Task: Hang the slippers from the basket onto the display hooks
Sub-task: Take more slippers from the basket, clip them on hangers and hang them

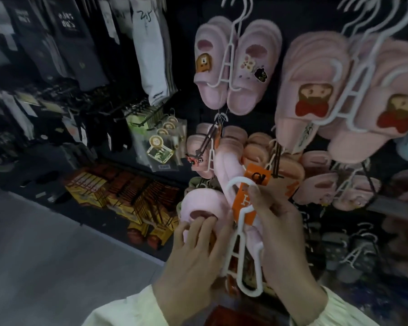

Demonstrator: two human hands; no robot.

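left hand (193, 262), right hand (283, 236) on pink slippers (204, 202)

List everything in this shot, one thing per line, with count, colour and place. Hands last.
pale pink foam slippers: one pair, pink, held at lower centre
white plastic hanger: one, white, carrying that pair
orange paper tags: two, orange, at the hanger's hook
lilac clog slippers with cartoon charms: front pair plus more behind, top centre
pink plush slippers with bear faces: front pair plus more behind, upper right
peach foam slippers: several, centre right
grey slippers: several, lower right
socks: many, white and dark, upper left
yellow packets: many, lower left
left hand: fingers on one pink slipper
right hand: grips the hanger
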